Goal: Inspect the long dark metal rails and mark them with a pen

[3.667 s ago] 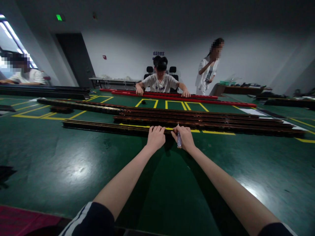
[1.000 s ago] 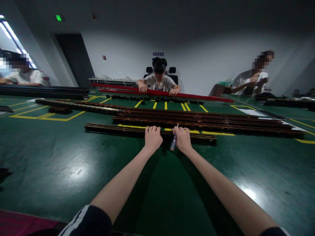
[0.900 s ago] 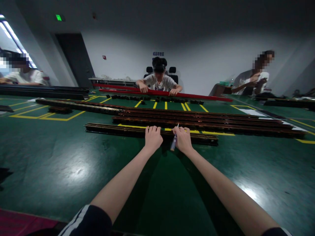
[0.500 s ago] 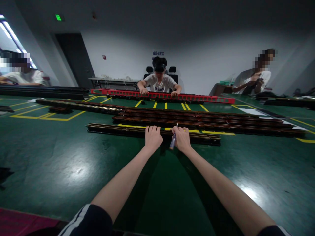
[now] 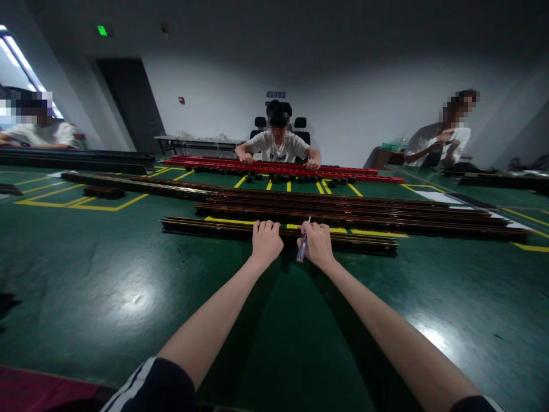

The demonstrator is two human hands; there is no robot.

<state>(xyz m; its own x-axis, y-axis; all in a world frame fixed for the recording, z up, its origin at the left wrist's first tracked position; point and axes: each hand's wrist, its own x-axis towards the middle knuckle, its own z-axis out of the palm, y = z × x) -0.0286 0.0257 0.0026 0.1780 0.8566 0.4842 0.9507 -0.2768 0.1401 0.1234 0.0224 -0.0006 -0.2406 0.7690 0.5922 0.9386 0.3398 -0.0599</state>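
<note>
A long black metal rail (image 5: 206,228) with thin golden edges lies crosswise on the green table in front of me. My left hand (image 5: 267,243) is closed over its middle, fingers curled across the far edge. Just to the right, my right hand (image 5: 320,243) grips a small screwdriver (image 5: 302,250) with a clear purplish handle, its thin shaft pointing away from me. The fingers of that hand also rest on the rail. My fingertips are partly hidden behind the rail.
Beyond the rail lies a bundle of similar dark rails (image 5: 343,209). Across the table (image 5: 128,274), a person (image 5: 278,143) handles red slotted bars (image 5: 355,171) with small black pieces beside them. Other people sit at left and right. Yellow tape marks the tabletop.
The black rail has slid a little to the right under my hands, which stay in place. Opposite, the person has turned the red bar, and two red lengths now show.
</note>
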